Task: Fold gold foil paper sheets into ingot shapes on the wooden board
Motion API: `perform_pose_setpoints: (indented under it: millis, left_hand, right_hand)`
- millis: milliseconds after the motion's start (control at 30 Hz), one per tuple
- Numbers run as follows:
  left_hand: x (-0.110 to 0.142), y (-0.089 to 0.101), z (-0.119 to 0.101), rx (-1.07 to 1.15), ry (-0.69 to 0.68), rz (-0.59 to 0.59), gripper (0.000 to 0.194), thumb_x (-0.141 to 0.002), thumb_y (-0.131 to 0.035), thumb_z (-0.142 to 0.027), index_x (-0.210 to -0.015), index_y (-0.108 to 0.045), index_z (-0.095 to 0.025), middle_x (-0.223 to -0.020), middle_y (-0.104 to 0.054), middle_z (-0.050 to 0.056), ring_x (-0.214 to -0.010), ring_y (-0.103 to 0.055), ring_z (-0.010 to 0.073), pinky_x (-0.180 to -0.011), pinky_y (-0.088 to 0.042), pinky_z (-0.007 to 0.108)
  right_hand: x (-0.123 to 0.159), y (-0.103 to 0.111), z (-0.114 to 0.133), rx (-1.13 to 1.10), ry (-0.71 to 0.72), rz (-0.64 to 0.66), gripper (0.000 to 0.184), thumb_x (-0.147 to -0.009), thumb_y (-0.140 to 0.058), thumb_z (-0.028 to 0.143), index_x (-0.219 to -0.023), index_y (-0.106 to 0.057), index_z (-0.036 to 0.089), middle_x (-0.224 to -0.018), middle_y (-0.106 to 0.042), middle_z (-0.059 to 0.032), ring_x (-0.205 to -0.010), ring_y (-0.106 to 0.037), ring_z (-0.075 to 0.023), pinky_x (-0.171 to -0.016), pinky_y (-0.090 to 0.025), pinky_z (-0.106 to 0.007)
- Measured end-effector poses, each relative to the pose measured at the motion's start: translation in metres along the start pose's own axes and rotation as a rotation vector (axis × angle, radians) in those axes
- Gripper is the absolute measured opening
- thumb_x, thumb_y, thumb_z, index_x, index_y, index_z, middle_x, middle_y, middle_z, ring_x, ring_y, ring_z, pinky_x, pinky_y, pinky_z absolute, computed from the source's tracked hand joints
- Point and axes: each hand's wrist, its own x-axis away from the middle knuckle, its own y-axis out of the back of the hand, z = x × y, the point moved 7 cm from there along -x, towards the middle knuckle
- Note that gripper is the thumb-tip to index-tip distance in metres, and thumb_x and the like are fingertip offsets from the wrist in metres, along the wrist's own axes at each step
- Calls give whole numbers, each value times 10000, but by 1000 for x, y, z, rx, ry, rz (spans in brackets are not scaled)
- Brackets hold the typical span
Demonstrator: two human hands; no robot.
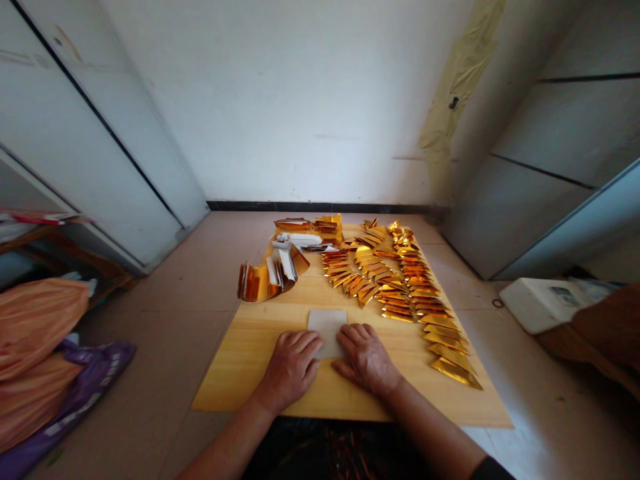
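Near the front of a honey-yellow wooden board, a pale rectangular paper sheet lies flat between both hands. The left hand and right hand rest palm-down, fingers loosely spread and pressing on the sheet's lower corners, neither clenched nor grasping. Beyond the sheet, rows of folded gold-foil triangles fan across the board and run down its right side, ending just beside the right hand's level. Farther left, a curved bundle of gold foil and white paper strips stands on the board, with small gold-foil stacks behind it. The board lies on a beige floor near a white wall. Leftward, an orange plastic bag and a purple printed bag slump together, their contents hidden. Rightward sits a white boxy device.
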Motion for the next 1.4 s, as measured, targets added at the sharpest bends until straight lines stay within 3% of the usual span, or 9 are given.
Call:
perform_pose_setpoints:
  millis: [167, 300, 400, 500, 600, 867, 1033, 1200, 1400]
  left_hand:
    - [2, -3, -4, -62, 27, 13, 322, -785, -537, -175, -1094, -589, -247, -1215, -597, 48, -1117, -514, 229, -982, -307, 471]
    - [-1, -4, -7, -85, 73, -1, 268, -787, -567, -210, -1051, -598, -245, -1191, -608, 52, -1104, -524, 241, -965, -300, 490]
    - [-4, -5, -7, -78, 92, -1, 210, -799, -569, -212, -1003, -605, -249, -1137, -630, 39, -1064, -541, 231, -946, -303, 482]
    - [-5, -4, -6, -71, 93, -2, 194, -805, -563, -204, -989, -605, -248, -1122, -631, 39, -1050, -541, 224, -928, -312, 467]
    - [-4, -4, -6, -72, 78, -20, 210, -813, -548, -195, -1008, -602, -251, -1142, -622, 44, -1063, -529, 223, -915, -318, 453]
    - [-2, -3, -6, -65, 56, -48, 213, -813, -539, -214, -1010, -615, -241, -1136, -620, 52, -1064, -524, 227, -901, -338, 435]
    - [-2, -1, -8, -67, 59, -49, 226, -820, -529, -216, -1027, -614, -237, -1117, -624, 61, -1075, -523, 231, -940, -328, 455]
    - [-1, -4, -10, -82, 50, -38, 233, -842, -505, -207, -1056, -594, -238, -1075, -638, 54, -1045, -551, 220, -1007, -276, 497]
    - [6, 1, -13, -120, 4, -133, 203, -877, -439, -189, -950, -626, -222, -1062, -647, 61, -1027, -565, 203, -1025, -292, 478]
  right_hand:
    - [2, -3, -9, 36, -55, -28, 226, -874, -550, 353, -1031, -602, 199, -1130, -589, -89, -1029, -479, -231, -899, -338, -372]
    - [-16, 1, -15, 25, -149, -32, 138, -888, -502, 251, -940, -622, 209, -1162, -583, -76, -1016, -484, -215, -847, -373, -334]
    - [-37, 8, -19, 18, -241, -14, 380, -816, -565, 246, -1194, -537, 215, -1278, -520, -93, -1120, -433, -248, -861, -377, -354]
    - [-55, 6, -24, 1, -333, 96, 542, -743, -604, 255, -1270, -483, 212, -1201, -569, -95, -1109, -446, -267, -844, -373, -370]
    - [-65, 6, -29, -2, -363, 132, 564, -714, -599, 220, -1267, -486, 215, -1133, -596, -83, -1079, -467, -257, -828, -360, -353]
    - [-60, 5, -17, 102, -121, 17, 122, -845, -511, 180, -867, -623, 221, -880, -602, -40, -909, -476, -200, -799, -284, -342]
    - [-44, -1, -1, 141, 0, -38, 148, -909, -476, 265, -930, -621, 242, -832, -578, -36, -850, -455, -194, -819, -257, -374]
    - [-35, -8, 1, 122, -6, -27, 169, -889, -503, 269, -1016, -613, 245, -844, -573, -38, -847, -459, -193, -821, -252, -377]
    - [-35, -12, 2, 110, -20, 13, 175, -854, -531, 258, -1009, -610, 239, -876, -574, -43, -869, -458, -198, -842, -250, -385]
